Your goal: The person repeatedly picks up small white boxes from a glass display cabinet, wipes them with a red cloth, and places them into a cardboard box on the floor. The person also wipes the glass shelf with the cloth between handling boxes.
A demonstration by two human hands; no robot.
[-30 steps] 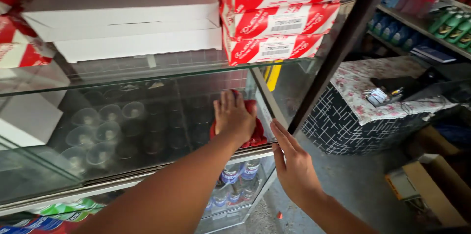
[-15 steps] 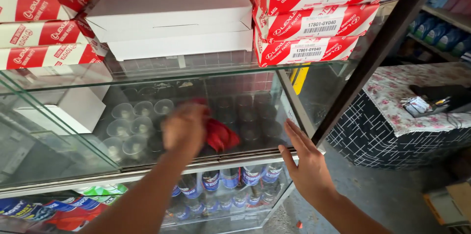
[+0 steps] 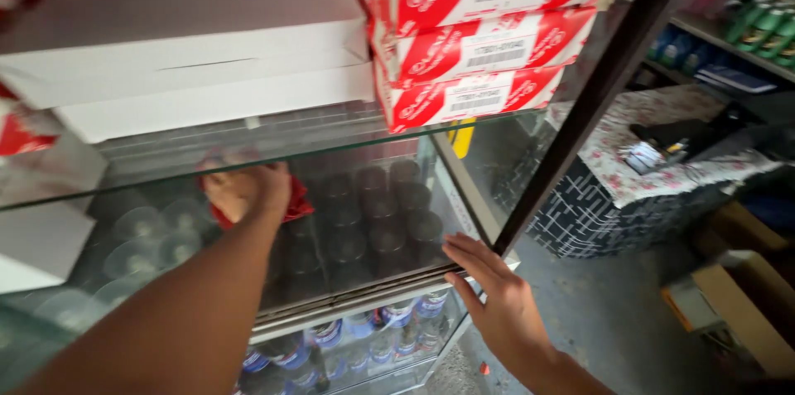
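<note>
Your left hand point(image 3: 248, 192), left of centre in the frame, closes over a crumpled red cloth point(image 3: 294, 200) and presses it flat against the glass front point(image 3: 364, 196) of the display cabinet. Your right hand point(image 3: 493, 296), lower centre-right, lies open with fingers spread, fingertips resting on the cabinet's metal frame edge point(image 3: 373, 291) near its corner post point(image 3: 596, 89).

On the glass shelf at upper centre sit three stacked red cartons point(image 3: 489, 26), each bearing a white rectangular label with dark bars on its end face. To their left, filling the upper left of the frame, lie two flat white boxes point(image 3: 190, 55), one upon the other. Behind the glass, rows of upturned clear tumblers point(image 3: 389, 213) stand in ranks. Below the frame edge, at bottom centre, small bottles with blue-and-white labels point(image 3: 364, 337) crowd the lower shelf. At right, a patterned cloth point(image 3: 629, 171) covers a low table.
</note>
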